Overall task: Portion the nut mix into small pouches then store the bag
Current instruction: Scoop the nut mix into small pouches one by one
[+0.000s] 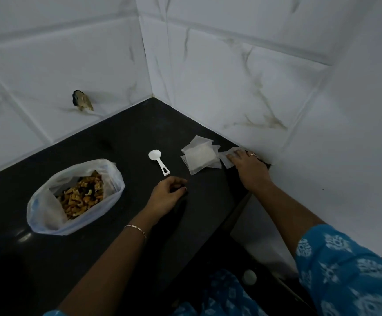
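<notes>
Your left hand (167, 192) is resting loosely curled on the counter (139, 124), holding nothing; the scoop (159, 160) is lying just beyond its fingertips, the open bag of nut mix (75, 195) off to its left. Your right hand (247, 165) is laying spread fingers on one pouch (227, 158) beside the pouch pile (200, 157). Probably best sliding it clear before pinching.

Black counter (139, 128), tiled wall (231, 65) (chipped)
</notes>
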Available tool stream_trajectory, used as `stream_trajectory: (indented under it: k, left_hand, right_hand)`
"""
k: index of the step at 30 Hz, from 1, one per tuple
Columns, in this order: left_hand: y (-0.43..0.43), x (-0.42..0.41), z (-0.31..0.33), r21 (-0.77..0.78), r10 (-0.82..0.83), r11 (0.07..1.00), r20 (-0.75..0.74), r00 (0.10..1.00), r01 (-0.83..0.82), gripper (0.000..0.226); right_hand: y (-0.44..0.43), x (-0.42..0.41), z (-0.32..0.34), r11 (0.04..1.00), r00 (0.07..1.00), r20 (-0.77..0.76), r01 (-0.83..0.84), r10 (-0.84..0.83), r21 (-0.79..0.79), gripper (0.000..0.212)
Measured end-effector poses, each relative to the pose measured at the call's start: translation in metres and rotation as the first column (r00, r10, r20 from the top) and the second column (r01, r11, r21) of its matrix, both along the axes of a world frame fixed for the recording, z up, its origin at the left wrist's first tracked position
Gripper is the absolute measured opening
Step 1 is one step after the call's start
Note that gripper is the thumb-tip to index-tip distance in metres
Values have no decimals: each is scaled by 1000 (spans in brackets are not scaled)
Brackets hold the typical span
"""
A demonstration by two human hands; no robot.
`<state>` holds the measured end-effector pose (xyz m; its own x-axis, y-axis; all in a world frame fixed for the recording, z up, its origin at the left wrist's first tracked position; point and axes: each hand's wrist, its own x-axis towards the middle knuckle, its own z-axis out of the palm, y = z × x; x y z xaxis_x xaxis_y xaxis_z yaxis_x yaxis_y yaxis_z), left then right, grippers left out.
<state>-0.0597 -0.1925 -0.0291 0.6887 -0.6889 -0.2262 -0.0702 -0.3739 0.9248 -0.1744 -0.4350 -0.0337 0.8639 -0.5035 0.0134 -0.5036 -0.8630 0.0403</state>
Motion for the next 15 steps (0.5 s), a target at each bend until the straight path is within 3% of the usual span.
stream_trajectory:
  k: [4, 8, 12, 15]
  left_hand:
    - [0, 1, 1, -25, 9, 1000, -41, 999, -10, 20]
    - [-1, 0, 8, -54, 3, 999, -70, 998, -7, 20]
    - [-6, -1, 23, -100, 12, 995, -89, 996, -21, 20]
    - [-16, 0, 35, -152, 80, 984, -87, 993, -92, 18]
  right_hand:
    - [-1, 4, 4, 994, 999, 37, -33, 38, -107, 51]
    - [-2, 5, 7, 991, 974, 228, 34, -5, -126, 26]
    - [6, 6, 19, 990, 853, 504, 142, -133, 22, 17]
    - [15, 6, 30, 969, 770, 591, 148, -238, 198, 19]
